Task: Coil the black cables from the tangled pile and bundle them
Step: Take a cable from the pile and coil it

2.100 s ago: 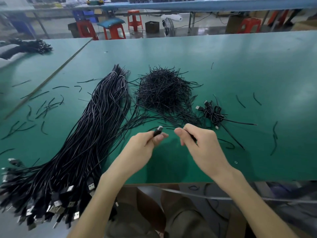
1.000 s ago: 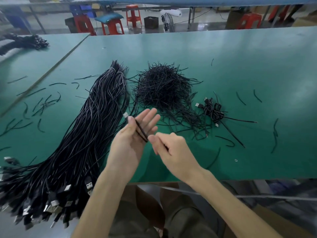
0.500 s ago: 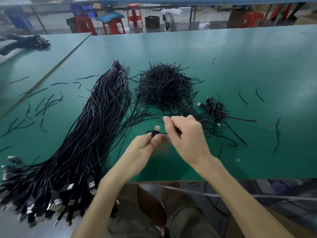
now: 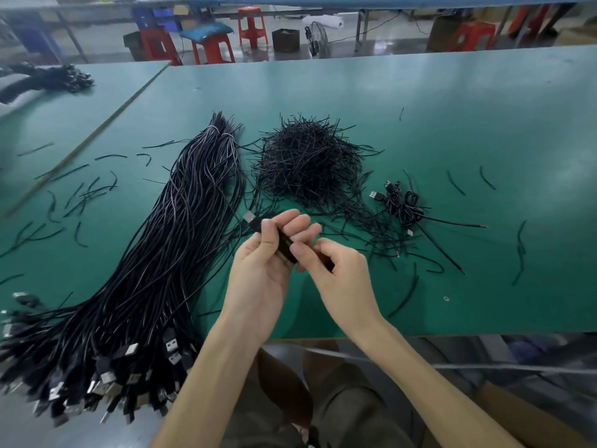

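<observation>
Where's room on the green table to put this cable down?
The widest bare green is the far side of the table, beyond the heap of ties. Another patch lies at the near edge, right of the right hand holding the cable. It is crowded between the long cable bunch and the bundled cable; left of the bunch lie scattered bits.

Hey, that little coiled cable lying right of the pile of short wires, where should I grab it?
Pinch the coiled cable at its cinched middle, coming straight down from above. The loops bunch together there, so it should lift as one. The USB plug sticks out on the left and loose tails trail right; pulling those would likely undo it.
</observation>
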Tool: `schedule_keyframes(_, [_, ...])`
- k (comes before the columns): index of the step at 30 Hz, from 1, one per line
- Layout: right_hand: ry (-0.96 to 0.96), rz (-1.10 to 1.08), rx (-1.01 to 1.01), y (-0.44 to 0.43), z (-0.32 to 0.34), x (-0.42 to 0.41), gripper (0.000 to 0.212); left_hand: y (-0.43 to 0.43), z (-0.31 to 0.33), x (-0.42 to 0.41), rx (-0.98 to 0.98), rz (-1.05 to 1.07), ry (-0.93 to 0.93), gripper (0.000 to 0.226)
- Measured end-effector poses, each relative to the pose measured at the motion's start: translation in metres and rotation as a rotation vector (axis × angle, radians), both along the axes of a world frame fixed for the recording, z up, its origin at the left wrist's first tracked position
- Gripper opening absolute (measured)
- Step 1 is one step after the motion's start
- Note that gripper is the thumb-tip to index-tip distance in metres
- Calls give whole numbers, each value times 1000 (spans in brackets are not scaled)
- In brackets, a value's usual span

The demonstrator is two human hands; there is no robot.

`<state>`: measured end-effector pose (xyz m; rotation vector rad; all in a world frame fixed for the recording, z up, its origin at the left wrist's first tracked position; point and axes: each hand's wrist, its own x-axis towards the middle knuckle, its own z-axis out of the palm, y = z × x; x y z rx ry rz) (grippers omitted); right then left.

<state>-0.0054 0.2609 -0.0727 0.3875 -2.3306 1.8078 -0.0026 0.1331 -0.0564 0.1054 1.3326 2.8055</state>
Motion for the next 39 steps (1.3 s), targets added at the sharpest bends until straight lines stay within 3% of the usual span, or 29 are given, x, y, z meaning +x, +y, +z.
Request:
schedule_keyframes(5, [-160, 35, -10, 5, 1, -5, 41, -3, 1, -2, 111, 1, -27, 30])
schedule_keyframes(8, [-203, 141, 80, 11, 6, -7, 49, -4, -4, -2, 116, -35, -35, 47])
schedule_keyframes(11, [-163, 214, 134, 14, 8, -9, 41, -6, -8, -3, 98, -84, -16, 60])
schedule_keyframes(15, [-183, 240, 51, 13, 7, -9, 38, -6, -8, -2, 64, -152, 7, 46])
schedule_keyframes(19, [-174, 169, -12, 16, -1, -6, 44, -13, -8, -1, -181, -181, 15, 26])
schedule_keyframes(24, [-163, 112, 23, 14, -9, -1, 47, -26, -4, 0, -548, -205, 48, 30])
schedule_keyframes(28, [-97, 49, 116, 16, -6, -2, 47, -27, -3, 1, -783, -44, 144, 24])
schedule_keyframes(34, [-69, 79, 171, 20, -1, -1, 37, -30, -5, 2, -803, 27, 72, 16])
schedule_keyframes(36, [-86, 50, 211, 23, -1, -2, 31, -31, -7, -1, -817, 105, 15, 26])
schedule_keyframes(39, [-98, 67, 299, 25, 2, -5, 19, -33, -10, -4, -874, 151, -109, 59])
